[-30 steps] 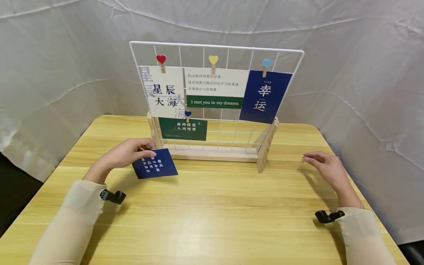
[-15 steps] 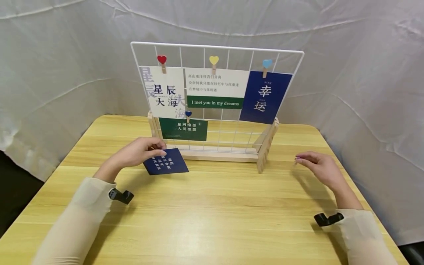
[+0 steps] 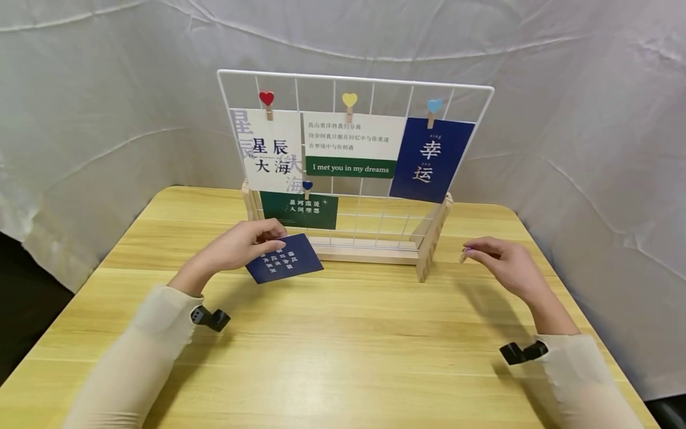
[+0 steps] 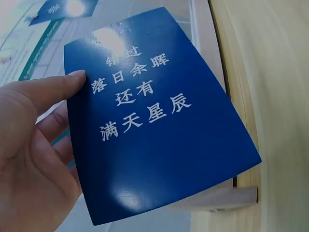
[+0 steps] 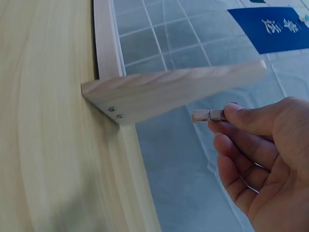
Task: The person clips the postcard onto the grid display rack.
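Observation:
My left hand (image 3: 241, 245) pinches a dark blue card (image 4: 145, 130) with white characters by one edge, thumb on its printed face. The card hangs tilted above the table, just in front of the rack's left end. Off the rack's right end, my right hand (image 3: 506, 265) pinches a small wooden clothespin (image 5: 207, 115) between thumb and fingers. A white wire grid rack (image 3: 354, 76) on a wooden stand (image 3: 370, 255) bears several cards: a white card (image 3: 270, 128), a white-and-green card (image 3: 351, 167), a blue card (image 3: 429, 158) and, lower left, a green card (image 3: 300, 214).
Heart-topped clothespins fix the cards: a red heart (image 3: 266, 98), a yellow heart (image 3: 349, 100), a light blue heart (image 3: 435, 105) and a dark blue heart (image 3: 307, 185). A wooden table (image 3: 343, 333) lies below. Pale cloth (image 3: 107, 77) surrounds it.
My left hand has carried the blue card to the right, nearer the rack's front. My right hand has moved left with the clothespin, closer to the stand.

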A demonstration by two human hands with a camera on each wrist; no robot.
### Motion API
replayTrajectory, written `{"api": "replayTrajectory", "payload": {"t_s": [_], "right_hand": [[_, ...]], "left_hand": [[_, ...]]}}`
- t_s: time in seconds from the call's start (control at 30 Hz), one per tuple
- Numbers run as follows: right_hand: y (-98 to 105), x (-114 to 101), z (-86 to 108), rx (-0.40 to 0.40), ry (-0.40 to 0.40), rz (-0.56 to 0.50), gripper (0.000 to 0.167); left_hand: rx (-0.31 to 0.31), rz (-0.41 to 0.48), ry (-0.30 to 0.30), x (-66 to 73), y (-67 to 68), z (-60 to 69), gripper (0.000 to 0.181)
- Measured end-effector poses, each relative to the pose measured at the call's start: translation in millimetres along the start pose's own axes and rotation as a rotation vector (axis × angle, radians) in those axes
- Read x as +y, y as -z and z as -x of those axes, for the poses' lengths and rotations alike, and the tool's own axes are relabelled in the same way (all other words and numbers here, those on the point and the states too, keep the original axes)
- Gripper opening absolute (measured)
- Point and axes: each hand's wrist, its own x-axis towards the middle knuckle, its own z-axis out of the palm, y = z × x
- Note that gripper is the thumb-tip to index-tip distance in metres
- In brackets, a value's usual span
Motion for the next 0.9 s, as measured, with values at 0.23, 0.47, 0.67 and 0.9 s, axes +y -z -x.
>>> {"api": "replayTrajectory", "payload": {"t_s": [0.23, 0.47, 0.67, 0.9], "right_hand": [[-2, -15, -4.4, 0.025, -0.004, -0.014, 0.025], [-4, -30, -7.2, 0.031, 0.029, -0.032, 0.024], [-6, -43, -13.4, 0.039, 0.06, -0.033, 0.022], [-8, -56, -21.6, 0.062, 0.102, -0.055, 0.022]], "left_hand": [[0.029, 0.0, -0.006, 11.8, -4.7, -7.6, 0.01], [0.074, 0.024, -0.009, 22.0, -11.8, -14.8, 0.011], [0.123, 0.045, 0.017, 27.2, -20.2, -21.3, 0.01], [0.169, 0.091, 0.052, 28.4, -33.0, -30.2, 0.009]]}}
